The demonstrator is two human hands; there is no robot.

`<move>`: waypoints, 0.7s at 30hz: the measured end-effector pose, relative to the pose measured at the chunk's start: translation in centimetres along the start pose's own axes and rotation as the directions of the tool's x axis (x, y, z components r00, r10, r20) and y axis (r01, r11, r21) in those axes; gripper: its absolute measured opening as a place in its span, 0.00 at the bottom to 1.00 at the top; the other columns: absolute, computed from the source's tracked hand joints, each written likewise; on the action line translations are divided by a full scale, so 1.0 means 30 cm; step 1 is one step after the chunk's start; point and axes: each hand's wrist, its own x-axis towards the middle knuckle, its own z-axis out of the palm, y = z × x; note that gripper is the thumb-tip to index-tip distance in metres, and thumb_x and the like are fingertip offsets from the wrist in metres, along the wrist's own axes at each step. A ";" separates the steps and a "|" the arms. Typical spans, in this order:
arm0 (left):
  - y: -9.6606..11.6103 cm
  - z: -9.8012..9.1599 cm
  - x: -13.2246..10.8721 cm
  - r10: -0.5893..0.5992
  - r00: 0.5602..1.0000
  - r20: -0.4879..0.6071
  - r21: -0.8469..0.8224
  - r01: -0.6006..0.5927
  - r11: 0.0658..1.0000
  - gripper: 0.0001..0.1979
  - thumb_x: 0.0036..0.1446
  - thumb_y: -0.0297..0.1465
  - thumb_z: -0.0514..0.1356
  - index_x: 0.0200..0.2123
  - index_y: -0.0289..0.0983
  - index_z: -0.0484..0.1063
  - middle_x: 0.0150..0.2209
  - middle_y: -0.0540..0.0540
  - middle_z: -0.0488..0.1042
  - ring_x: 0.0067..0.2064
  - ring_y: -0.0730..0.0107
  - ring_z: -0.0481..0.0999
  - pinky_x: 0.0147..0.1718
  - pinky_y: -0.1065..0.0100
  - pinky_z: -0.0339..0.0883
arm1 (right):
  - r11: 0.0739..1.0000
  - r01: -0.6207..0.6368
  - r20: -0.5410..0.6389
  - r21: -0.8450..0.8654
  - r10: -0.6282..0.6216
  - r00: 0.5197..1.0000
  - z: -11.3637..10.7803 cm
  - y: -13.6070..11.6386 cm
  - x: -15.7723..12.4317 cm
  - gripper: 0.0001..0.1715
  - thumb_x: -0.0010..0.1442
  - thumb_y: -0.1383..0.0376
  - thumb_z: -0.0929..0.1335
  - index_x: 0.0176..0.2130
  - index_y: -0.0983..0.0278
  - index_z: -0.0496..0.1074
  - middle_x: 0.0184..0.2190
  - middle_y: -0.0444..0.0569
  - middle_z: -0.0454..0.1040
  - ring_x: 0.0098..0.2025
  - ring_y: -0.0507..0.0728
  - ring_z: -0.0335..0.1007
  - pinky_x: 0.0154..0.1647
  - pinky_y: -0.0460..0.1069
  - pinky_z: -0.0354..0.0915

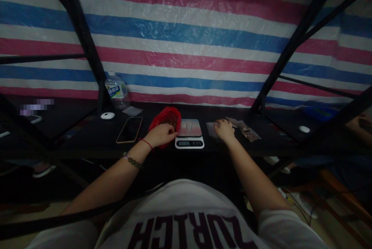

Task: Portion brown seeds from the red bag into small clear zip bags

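Note:
My left hand (161, 134) rests at the mouth of a red plastic bag (166, 116) holding small brown pieces, with its fingers curled inside the opening. What they hold is hidden. A small kitchen scale (189, 134) sits just right of that hand. My right hand (224, 130) lies on a clear plastic pouch (211, 128) right of the scale, fingers bent down onto it. Several filled small pouches (247, 129) lie beyond that hand.
A phone (129, 129) lies face up left of the red bag. A water bottle (116, 91) and a white round object (107, 115) stand at the back left. Black metal frame bars (87, 47) cross the view. Another person's hand (360, 122) shows at far right.

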 end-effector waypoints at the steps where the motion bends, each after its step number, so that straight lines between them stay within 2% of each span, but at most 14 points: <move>1: 0.003 -0.014 -0.003 0.013 1.000 -0.015 0.016 -0.013 1.000 0.20 0.59 0.44 0.50 0.28 0.36 0.74 0.33 0.43 0.77 0.34 0.65 0.74 0.33 0.68 0.62 | 1.000 0.001 -0.003 0.001 -0.001 1.000 -0.002 0.000 -0.001 0.23 0.62 0.56 0.58 0.54 0.56 0.69 0.56 0.52 0.64 0.58 0.69 0.56 0.54 0.64 0.59; 4: -0.020 -0.054 -0.005 0.015 0.998 -0.058 0.031 -0.013 0.999 0.23 0.62 0.43 0.46 0.30 0.36 0.75 0.34 0.43 0.78 0.35 0.65 0.75 0.35 0.68 0.63 | 1.000 0.001 -0.010 -0.009 -0.001 1.000 -0.010 0.005 0.001 0.23 0.62 0.57 0.58 0.53 0.57 0.69 0.56 0.52 0.65 0.58 0.69 0.56 0.54 0.63 0.59; 7: -0.079 -0.074 0.002 -0.027 0.998 -0.060 0.064 0.031 0.997 0.20 0.61 0.39 0.47 0.32 0.37 0.76 0.35 0.43 0.78 0.37 0.64 0.76 0.37 0.68 0.64 | 1.000 -0.004 0.018 -0.027 0.005 1.000 -0.020 0.018 0.013 0.25 0.62 0.58 0.58 0.54 0.61 0.68 0.55 0.56 0.65 0.57 0.67 0.59 0.55 0.59 0.59; 10: -0.129 -0.067 0.011 -0.051 0.999 -0.003 0.097 0.051 0.994 0.14 0.58 0.34 0.52 0.36 0.38 0.77 0.39 0.44 0.79 0.41 0.63 0.76 0.41 0.68 0.64 | 0.998 -0.022 0.153 -0.055 0.030 0.988 -0.020 0.031 0.028 0.29 0.62 0.54 0.58 0.56 0.67 0.66 0.54 0.63 0.65 0.56 0.67 0.63 0.54 0.57 0.59; 14: -0.148 -0.038 0.018 0.024 0.998 0.059 0.124 -0.031 0.992 0.13 0.56 0.34 0.55 0.40 0.38 0.78 0.42 0.43 0.78 0.44 0.63 0.75 0.45 0.68 0.64 | 0.993 -0.037 0.287 -0.115 0.068 0.956 0.008 0.030 0.034 0.36 0.59 0.49 0.61 0.60 0.65 0.60 0.57 0.65 0.62 0.57 0.69 0.61 0.53 0.59 0.59; 18: -0.162 -0.029 0.014 0.055 0.995 0.082 0.139 -0.066 0.988 0.14 0.55 0.34 0.57 0.42 0.38 0.77 0.43 0.42 0.77 0.45 0.63 0.74 0.47 0.67 0.63 | 0.994 0.001 0.299 -0.113 0.033 0.954 0.045 0.006 0.017 0.38 0.58 0.49 0.62 0.62 0.63 0.57 0.60 0.62 0.59 0.60 0.70 0.56 0.55 0.60 0.57; 21: -0.165 -0.044 0.013 0.043 0.995 0.085 0.144 -0.055 0.988 0.13 0.56 0.33 0.55 0.40 0.39 0.78 0.42 0.42 0.77 0.44 0.63 0.74 0.47 0.67 0.63 | 0.997 -0.022 0.260 -0.080 0.042 0.965 0.045 -0.006 0.010 0.38 0.58 0.47 0.61 0.62 0.59 0.57 0.62 0.59 0.56 0.61 0.72 0.54 0.54 0.64 0.58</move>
